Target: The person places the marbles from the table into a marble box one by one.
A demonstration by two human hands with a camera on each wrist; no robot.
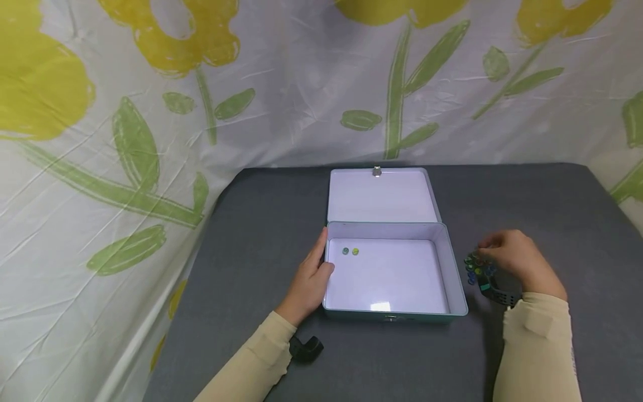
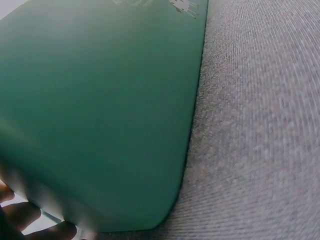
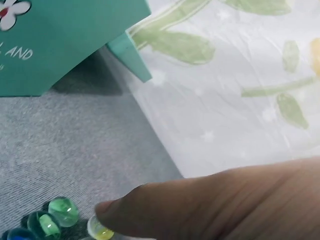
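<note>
A green metal box (image 1: 394,279) with a white inside lies with its lid (image 1: 384,195) swung back. My left hand (image 1: 308,282) holds the box's left wall, thumb over the rim; its fingertips (image 2: 57,231) show beside the green side in the left wrist view. Two glass marbles (image 1: 355,252) sit inside, at the back left. Right of the box, my right hand (image 1: 517,259) reaches down to a cluster of marbles (image 1: 471,261). Its thumb lies against a clear marble with yellow (image 3: 101,228), which it seems to pinch; the other fingers are hidden in the right wrist view.
The box stands on a grey cloth-covered table (image 1: 251,245). Behind and to the left hangs a white curtain (image 1: 301,84) with yellow flowers. Green marbles (image 3: 64,211) lie close beside the right thumb.
</note>
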